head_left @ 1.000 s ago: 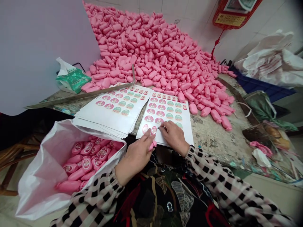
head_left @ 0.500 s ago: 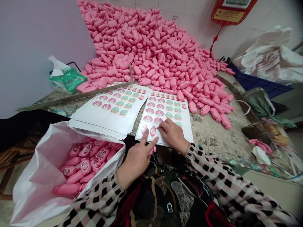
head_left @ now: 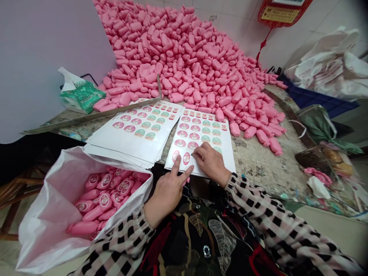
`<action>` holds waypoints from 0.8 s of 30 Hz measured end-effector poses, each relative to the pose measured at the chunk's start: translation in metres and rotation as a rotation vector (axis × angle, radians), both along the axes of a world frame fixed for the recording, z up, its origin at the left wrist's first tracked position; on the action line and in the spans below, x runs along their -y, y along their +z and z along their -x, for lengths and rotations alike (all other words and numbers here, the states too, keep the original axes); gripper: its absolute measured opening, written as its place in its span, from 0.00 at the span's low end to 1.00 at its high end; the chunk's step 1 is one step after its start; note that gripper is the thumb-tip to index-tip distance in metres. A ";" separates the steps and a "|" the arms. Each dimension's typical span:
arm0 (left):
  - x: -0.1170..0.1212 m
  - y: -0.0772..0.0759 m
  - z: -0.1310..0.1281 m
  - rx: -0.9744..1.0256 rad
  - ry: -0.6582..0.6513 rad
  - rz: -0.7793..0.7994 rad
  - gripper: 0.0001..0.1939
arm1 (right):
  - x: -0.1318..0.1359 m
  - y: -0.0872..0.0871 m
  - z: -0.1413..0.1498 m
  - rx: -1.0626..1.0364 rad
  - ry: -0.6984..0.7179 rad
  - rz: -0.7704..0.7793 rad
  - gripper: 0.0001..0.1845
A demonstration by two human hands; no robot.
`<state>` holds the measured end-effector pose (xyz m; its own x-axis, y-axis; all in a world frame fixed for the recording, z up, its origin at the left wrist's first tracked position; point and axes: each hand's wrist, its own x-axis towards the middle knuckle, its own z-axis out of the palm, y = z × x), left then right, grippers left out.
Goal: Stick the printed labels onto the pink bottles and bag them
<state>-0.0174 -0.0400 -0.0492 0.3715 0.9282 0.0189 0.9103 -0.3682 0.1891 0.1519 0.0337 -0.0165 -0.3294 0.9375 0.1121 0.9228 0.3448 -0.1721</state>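
My left hand (head_left: 168,188) rests its outstretched index finger and thumb on the near edge of the sticker sheet (head_left: 227,153). The end of a pink bottle (head_left: 187,179) peeks out from under this hand, held against the palm; most of it is hidden. Between the fingertips of my right hand (head_left: 211,161) is a small dark pointed tool (head_left: 192,154), its tip beside a pink oval sticker (head_left: 186,158). Another oval sticker (head_left: 176,156) lies by my left index fingertip. Rows of pink and green stickers fill the upper part of the sheet.
A large heap of pink bottles (head_left: 184,57) covers the back of the worn table (head_left: 258,165). More sticker sheets (head_left: 123,147) are stacked at left. A white sack (head_left: 43,214) holds labelled bottles. A metal strip (head_left: 86,119) and a green packet (head_left: 80,96) lie beyond.
The view has shifted very slightly. Both hands keep nearly the same place on the sheet, with the dark tip still beside the pink oval sticker.
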 end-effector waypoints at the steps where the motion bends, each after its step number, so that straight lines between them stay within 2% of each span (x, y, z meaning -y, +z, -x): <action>1: 0.000 -0.001 0.000 -0.013 -0.002 -0.008 0.29 | 0.000 0.001 0.000 0.012 0.013 0.002 0.14; 6: -0.001 -0.005 -0.001 -0.042 0.001 -0.022 0.29 | -0.002 0.004 -0.002 0.050 0.077 0.005 0.13; 10: -0.001 -0.006 -0.001 -0.043 -0.003 -0.025 0.30 | 0.001 0.002 -0.004 0.000 0.076 0.019 0.12; 19: -0.001 -0.011 -0.004 -0.053 -0.010 -0.055 0.34 | 0.025 -0.012 0.008 -0.169 -0.077 0.027 0.10; 24: -0.002 -0.014 -0.004 -0.037 -0.017 -0.057 0.33 | 0.027 -0.017 0.015 -0.188 -0.168 -0.014 0.11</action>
<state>-0.0139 -0.0380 -0.0627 0.3882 0.9198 0.0578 0.9099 -0.3925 0.1341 0.1371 0.0072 -0.0331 -0.1410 0.9754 0.1696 0.9195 0.1925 -0.3428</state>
